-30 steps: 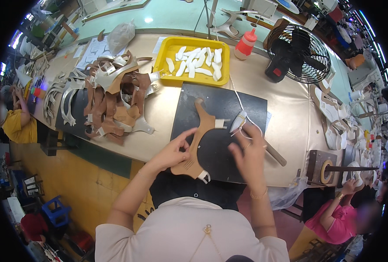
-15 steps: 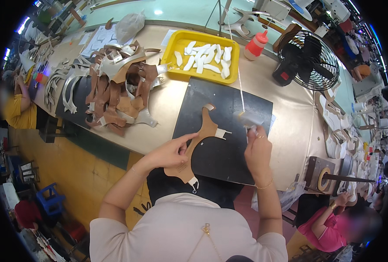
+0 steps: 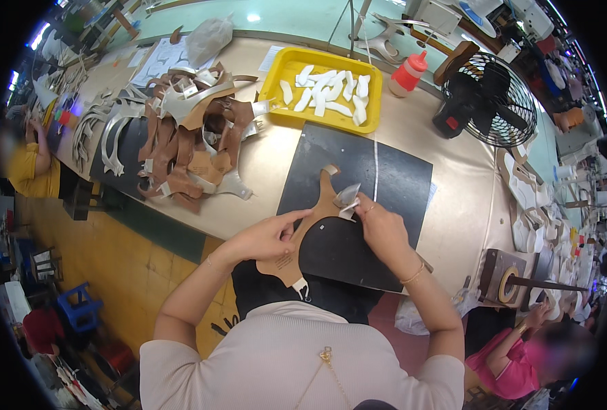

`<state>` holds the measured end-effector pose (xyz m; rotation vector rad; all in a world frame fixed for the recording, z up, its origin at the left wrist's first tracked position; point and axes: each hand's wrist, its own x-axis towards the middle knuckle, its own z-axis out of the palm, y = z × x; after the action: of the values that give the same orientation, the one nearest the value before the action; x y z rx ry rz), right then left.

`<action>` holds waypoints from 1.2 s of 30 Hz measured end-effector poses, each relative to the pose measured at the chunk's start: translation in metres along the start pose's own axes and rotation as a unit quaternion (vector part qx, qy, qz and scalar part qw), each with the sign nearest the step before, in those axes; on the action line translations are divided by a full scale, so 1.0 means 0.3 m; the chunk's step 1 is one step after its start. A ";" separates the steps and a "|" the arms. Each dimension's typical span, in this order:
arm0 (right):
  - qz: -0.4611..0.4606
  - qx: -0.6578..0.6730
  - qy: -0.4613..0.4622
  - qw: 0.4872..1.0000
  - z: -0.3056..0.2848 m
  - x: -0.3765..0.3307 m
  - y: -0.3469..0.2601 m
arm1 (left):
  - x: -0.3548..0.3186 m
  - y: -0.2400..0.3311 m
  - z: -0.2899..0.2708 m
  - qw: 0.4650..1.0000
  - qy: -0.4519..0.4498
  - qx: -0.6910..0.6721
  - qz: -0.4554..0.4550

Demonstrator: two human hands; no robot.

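Flat tan forked piece, leather-like (image 3: 325, 198), on the black rectangular mat (image 3: 400, 179); long axis fore-and-aft, narrow curved end pointing away, broad end nearest. Left hand (image 3: 262, 236): half-open, resting on it. Right hand (image 3: 383, 229): fingers closed on small silvery-white implement (image 3: 348, 194) at white side tab (image 3: 346, 212). Step, apparently: working the tab; calls for steady bracing.

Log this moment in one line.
Left hand: on tan shoe-upper piece | Right hand: gripping pale tool over it | Surface: black board | Beyond: yellow tray of white strips
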<state>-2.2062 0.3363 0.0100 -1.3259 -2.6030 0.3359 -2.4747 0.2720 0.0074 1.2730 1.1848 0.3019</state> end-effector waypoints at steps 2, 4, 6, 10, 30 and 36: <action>0.012 0.017 0.041 0.999 0.004 0.017 0.010 | 0.002 0.003 -0.005 1.000 -0.002 0.004 0.008; 0.011 0.062 0.153 0.986 0.005 0.022 0.001 | -0.003 0.003 -0.006 1.000 -0.009 0.013 0.006; -0.021 0.060 0.129 0.990 0.008 0.032 -0.014 | -0.005 0.000 -0.006 1.000 -0.011 -0.002 0.004; 0.011 -0.008 -0.016 1.000 -0.002 0.056 -0.024 | 0.004 -0.017 -0.018 1.000 -0.020 0.007 0.012; -0.045 0.065 0.066 0.995 0.012 -0.021 -0.033 | 0.002 -0.037 -0.031 0.997 -0.025 -0.064 0.021; -0.062 0.003 0.024 0.998 0.008 -0.070 -0.005 | 0.000 -0.013 -0.016 1.000 0.002 -0.001 0.024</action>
<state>-2.1957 0.3180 0.0066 -1.1484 -2.6264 0.2869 -2.4802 0.2735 0.0048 1.3011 1.1591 0.3411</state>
